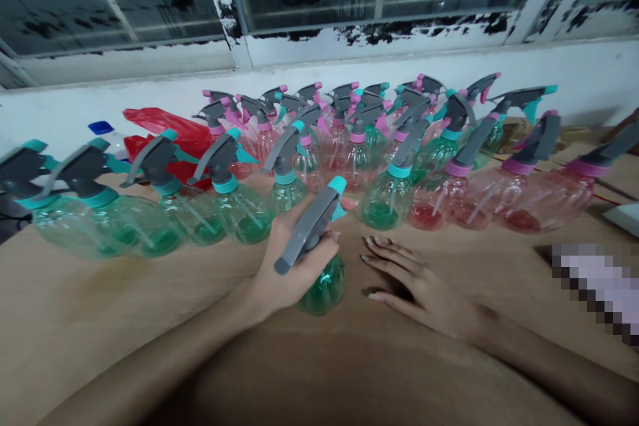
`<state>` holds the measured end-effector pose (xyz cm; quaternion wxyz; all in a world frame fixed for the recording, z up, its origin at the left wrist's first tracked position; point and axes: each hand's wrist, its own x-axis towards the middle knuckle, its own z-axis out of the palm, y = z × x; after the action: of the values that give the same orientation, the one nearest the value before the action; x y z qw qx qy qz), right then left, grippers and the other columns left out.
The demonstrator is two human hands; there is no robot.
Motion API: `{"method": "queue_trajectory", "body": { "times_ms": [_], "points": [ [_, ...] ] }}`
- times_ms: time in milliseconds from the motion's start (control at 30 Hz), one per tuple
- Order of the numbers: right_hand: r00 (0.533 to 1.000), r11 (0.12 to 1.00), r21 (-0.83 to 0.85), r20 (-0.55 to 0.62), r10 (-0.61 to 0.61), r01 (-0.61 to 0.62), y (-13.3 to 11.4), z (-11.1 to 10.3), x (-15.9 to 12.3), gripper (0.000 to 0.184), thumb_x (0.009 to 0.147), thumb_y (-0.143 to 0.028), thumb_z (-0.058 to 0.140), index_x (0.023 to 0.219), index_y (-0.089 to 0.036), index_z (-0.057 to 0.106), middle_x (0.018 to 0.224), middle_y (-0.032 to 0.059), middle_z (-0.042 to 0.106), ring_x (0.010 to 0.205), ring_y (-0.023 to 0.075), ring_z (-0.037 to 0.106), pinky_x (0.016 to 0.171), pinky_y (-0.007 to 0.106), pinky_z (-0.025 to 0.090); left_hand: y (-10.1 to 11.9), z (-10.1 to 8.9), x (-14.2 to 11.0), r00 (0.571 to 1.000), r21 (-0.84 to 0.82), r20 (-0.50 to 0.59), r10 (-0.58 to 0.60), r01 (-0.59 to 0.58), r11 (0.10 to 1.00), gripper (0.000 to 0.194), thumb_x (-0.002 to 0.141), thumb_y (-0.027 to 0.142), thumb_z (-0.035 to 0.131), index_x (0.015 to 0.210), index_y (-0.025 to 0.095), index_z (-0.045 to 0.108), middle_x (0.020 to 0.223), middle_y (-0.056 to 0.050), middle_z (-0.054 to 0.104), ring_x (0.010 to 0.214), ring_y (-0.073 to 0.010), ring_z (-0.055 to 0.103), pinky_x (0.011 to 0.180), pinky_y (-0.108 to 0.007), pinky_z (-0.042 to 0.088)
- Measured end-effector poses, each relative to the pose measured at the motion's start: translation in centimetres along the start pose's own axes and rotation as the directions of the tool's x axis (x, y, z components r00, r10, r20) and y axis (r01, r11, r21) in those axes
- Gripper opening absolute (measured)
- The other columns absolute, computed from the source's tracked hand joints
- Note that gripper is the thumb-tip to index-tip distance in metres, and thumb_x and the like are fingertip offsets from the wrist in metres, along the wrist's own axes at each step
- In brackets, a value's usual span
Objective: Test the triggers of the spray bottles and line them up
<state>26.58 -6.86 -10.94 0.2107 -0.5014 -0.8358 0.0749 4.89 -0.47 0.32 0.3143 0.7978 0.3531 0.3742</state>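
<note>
We see the left hand (292, 256) near the middle of the frame, clamped round the neck of a green bottle (324, 289), just under its grey head (307, 229). That narrow part probably gives the fingers the surest hold, since the round body below looks smooth and wide. The head slants, its turquoise nozzle (337, 184) to the upper right and its tail to the lower left. The base seems to meet the worktop (210, 333), though we cannot be sure that it bears the weight.

Right of centre, the right hand (424, 286) lies palm down, its fingers a little apart and holding nothing; we take it to be resting, perhaps steadying the body.

Across the middle left stand green bottles (244, 213) side by side, with pink bottles (469, 203) at the middle right; we judge that they are lined up by colour at the front, while the group behind (357, 156) is mixed and tightly packed. All their heads sit uppermost, as the bottles stand on their bases with shallow liquid in the front ones. A red bag (184, 133) lies behind the row, left of centre.
</note>
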Motion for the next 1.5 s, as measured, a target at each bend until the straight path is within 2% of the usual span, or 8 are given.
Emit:
{"method": "queue_trajectory", "body": {
  "times_ms": [300, 533, 800, 967, 1100, 1200, 1367, 1500],
  "points": [
    [1.0, 1.0, 0.01, 0.002, 0.001, -0.001, -0.06, -0.18, 0.03, 0.053, 0.087, -0.045, 0.049, 0.135, -0.025, 0.04, 0.145, 0.0045, 0.036, 0.133, 0.0236, 0.031, 0.108, 0.049, 0.031, 0.11, 0.02, -0.08, 1.0, -0.027, 0.003, 0.002, -0.002, 1.0, 0.011, 0.075, 0.015, 0.049, 0.075, 0.025, 0.05, 0.073, 0.003, 0.054, 0.062, -0.0136, 0.052, 0.06, -0.025, 0.044],
    [1.0, 1.0, 0.013, 0.0, 0.009, -0.009, -0.13, -0.18, 0.03, 0.053, 0.087, -0.045, 0.048, 0.135, -0.025, 0.04, 0.145, 0.0049, 0.037, 0.134, 0.0234, 0.03, 0.108, 0.049, 0.03, 0.06, -0.13, 0.03, 1.0, 0.015, 0.009, -0.002, 0.002, 1.0, 0.026, 0.075, 0.014, 0.05, 0.094, 0.028, 0.059, 0.065, 0.005, 0.043, 0.053, -0.0122, 0.037, 0.048, -0.024, 0.035],
    [1.0, 1.0, -0.004, 0.014, 0.008, -0.008, -0.1, -0.13, 0.07, 0.052, 0.088, -0.046, 0.047, 0.135, -0.024, 0.04, 0.146, 0.005, 0.035, 0.134, 0.0228, 0.029, 0.108, 0.048, 0.029, 0.21, -0.24, 0.05, 0.999, 0.006, -0.013, 0.042, -0.042, 0.999, 0.027, 0.073, 0.013, 0.047, 0.092, 0.026, 0.06, 0.065, 0.005, 0.044, 0.055, -0.0126, 0.04, 0.052, -0.025, 0.038],
    [1.0, 1.0, -0.01, 0.014, 0.003, -0.002, -0.18, -0.18, 0.06, 0.052, 0.088, -0.046, 0.047, 0.135, -0.023, 0.04, 0.146, 0.0061, 0.035, 0.134, 0.0225, 0.029, 0.109, 0.049, 0.029, -0.08, -0.14, 0.02, 0.999, -0.031, 0.001, 0.046, -0.046, 0.998, 0.021, 0.073, 0.013, 0.047, 0.087, 0.024, 0.057, 0.073, 0.002, 0.055, 0.057, -0.0137, 0.048, 0.056, -0.028, 0.041],
    [1.0, 1.0, 0.006, 0.006, 0.0, 0.0, -0.2, -0.28, 0.12, 0.051, 0.088, -0.045, 0.048, 0.134, -0.024, 0.041, 0.145, 0.0065, 0.037, 0.133, 0.0235, 0.031, 0.107, 0.05, 0.031, 0.05, -0.21, 0.14, 0.997, -0.074, 0.004, 0.076, -0.075, 0.994, 0.014, 0.073, 0.013, 0.049, 0.082, 0.023, 0.055, 0.078, 0.0, 0.059, 0.068, -0.0156, 0.056, 0.063, -0.029, 0.045],
    [1.0, 1.0, 0.004, 0.01, -0.005, 0.005, -0.11, -0.22, 0.14, 0.052, 0.088, -0.045, 0.048, 0.134, -0.023, 0.041, 0.145, 0.0067, 0.036, 0.134, 0.0234, 0.031, 0.107, 0.05, 0.03, 0.22, -0.33, 0.13, 0.998, -0.06, -0.003, 0.068, -0.068, 0.996, 0.015, 0.073, 0.013, 0.049, 0.082, 0.023, 0.056, 0.074, 0.001, 0.057, 0.062, -0.015, 0.054, 0.058, -0.029, 0.044],
    [1.0, 1.0, 0.002, 0.011, -0.007, 0.007, -0.13, -0.03, 0.08, 0.053, 0.088, -0.045, 0.047, 0.135, -0.022, 0.04, 0.146, 0.0074, 0.035, 0.135, 0.023, 0.028, 0.108, 0.05, 0.029, 0.44, -0.3, -0.13, 0.998, 0.005, -0.041, 0.042, -0.042, 0.999, 0.022, 0.074, 0.021, 0.049, 0.092, 0.026, 0.061, 0.057, 0.005, 0.045, 0.048, -0.0138, 0.041, 0.047, -0.028, 0.039],
    [1.0, 1.0, 0.013, -0.012, -0.015, 0.016, -0.15, 0.08, 0.05, 0.052, 0.088, -0.045, 0.048, 0.135, -0.024, 0.04, 0.145, 0.0067, 0.035, 0.134, 0.0239, 0.03, 0.107, 0.051, 0.031, 0.44, -0.15, -0.31, 0.998, 0.018, -0.053, 0.031, -0.03, 0.999, 0.023, 0.075, 0.021, 0.049, 0.094, 0.027, 0.062, 0.059, 0.004, 0.046, 0.049, -0.0135, 0.042, 0.047, -0.027, 0.04]
  ]
}}
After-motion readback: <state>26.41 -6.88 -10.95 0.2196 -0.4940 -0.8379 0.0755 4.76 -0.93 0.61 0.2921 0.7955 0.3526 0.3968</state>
